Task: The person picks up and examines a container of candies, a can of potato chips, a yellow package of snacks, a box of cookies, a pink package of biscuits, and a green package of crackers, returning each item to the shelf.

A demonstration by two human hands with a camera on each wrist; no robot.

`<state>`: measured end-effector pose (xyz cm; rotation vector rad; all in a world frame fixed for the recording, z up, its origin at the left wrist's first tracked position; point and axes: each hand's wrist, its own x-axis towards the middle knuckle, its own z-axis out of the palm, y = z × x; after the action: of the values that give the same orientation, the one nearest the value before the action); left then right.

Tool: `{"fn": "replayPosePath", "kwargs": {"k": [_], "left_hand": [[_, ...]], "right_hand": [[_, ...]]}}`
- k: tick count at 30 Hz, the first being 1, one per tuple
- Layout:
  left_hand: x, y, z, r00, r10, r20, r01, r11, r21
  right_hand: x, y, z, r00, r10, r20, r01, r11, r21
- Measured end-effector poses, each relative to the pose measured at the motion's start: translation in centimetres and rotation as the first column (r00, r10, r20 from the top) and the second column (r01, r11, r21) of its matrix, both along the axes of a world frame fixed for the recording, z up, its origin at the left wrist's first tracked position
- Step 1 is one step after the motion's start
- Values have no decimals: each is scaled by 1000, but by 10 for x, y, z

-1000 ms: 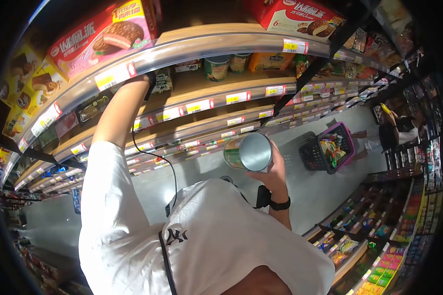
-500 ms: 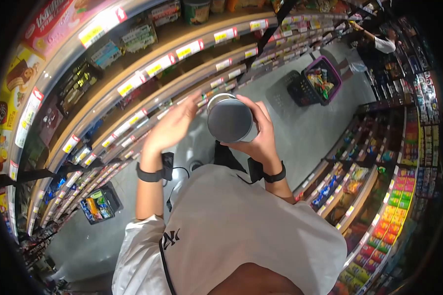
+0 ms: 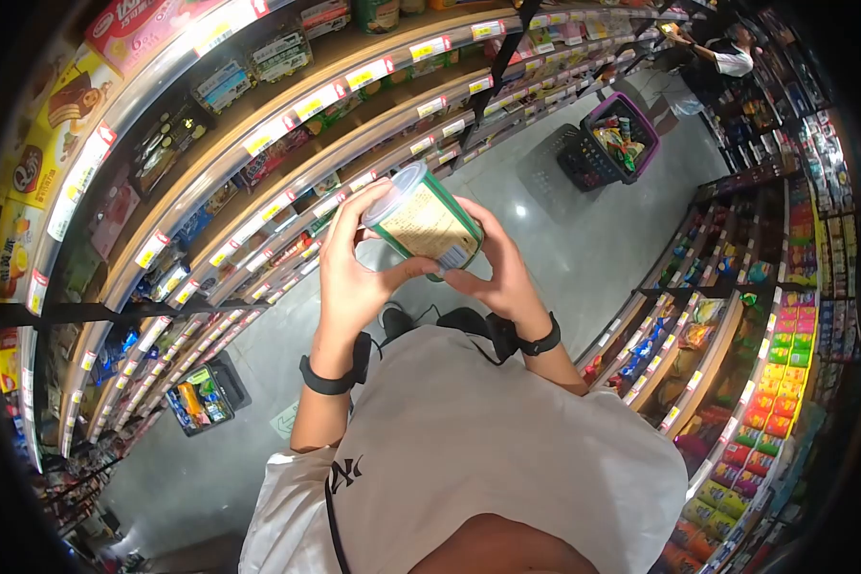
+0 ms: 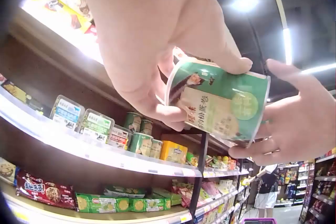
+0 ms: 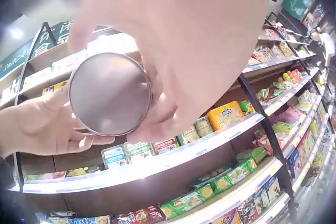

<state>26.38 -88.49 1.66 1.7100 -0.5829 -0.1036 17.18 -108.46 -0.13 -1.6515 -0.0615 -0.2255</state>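
Observation:
Both hands hold a green and cream food can [image 3: 425, 228] in front of the chest, tilted, with its printed back label facing up in the head view. My left hand [image 3: 349, 268] grips the end with the clear lid, thumb and fingers around the side. My right hand [image 3: 503, 270] holds the other end between thumb and fingers. In the left wrist view the can [image 4: 218, 98] shows its green front label between the left hand [image 4: 152, 40] and the right hand [image 4: 302, 113]. Its bare metal base [image 5: 110, 94] faces the right wrist camera.
Curved snack shelves [image 3: 354, 72] run along the left, with similar green cans [image 4: 140, 143] on one. Another shelf row [image 3: 708, 383] stands at the right. A purple-rimmed basket [image 3: 649, 122] and a dark basket [image 3: 201, 397] are on the floor. A person [image 3: 727, 59] stands farther down the aisle.
My left hand came out of the shelf, moved to the can and took hold of it. The can turned from base-up to side-up, its lid end now toward the left hand.

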Motion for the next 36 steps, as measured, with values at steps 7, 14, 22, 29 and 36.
{"fn": "replayPosePath", "kwargs": {"k": [7, 14, 22, 29, 36], "left_hand": [[-56, -50, 3, 977, -196, -78, 148, 901, -407], [-138, -123, -11, 888, -433, -153, 354, 858, -372], [-207, -163, -26, 973, -231, -27, 226, 966, -126], [-206, -146, -13, 980, -178, 87, 174, 984, 50], [-158, -90, 5, 998, -14, 65, 14, 1000, 0]], "right_hand": [[-74, -46, -31, 995, 10, -96, 28, 922, 386], [-202, -93, -60, 945, -79, -318, 257, 780, 571], [-250, -120, -20, 983, -132, -128, 155, 969, 193], [-223, -118, -25, 985, -70, -156, 70, 998, -6], [-130, -84, -13, 982, 59, -177, -47, 996, 71]]}}
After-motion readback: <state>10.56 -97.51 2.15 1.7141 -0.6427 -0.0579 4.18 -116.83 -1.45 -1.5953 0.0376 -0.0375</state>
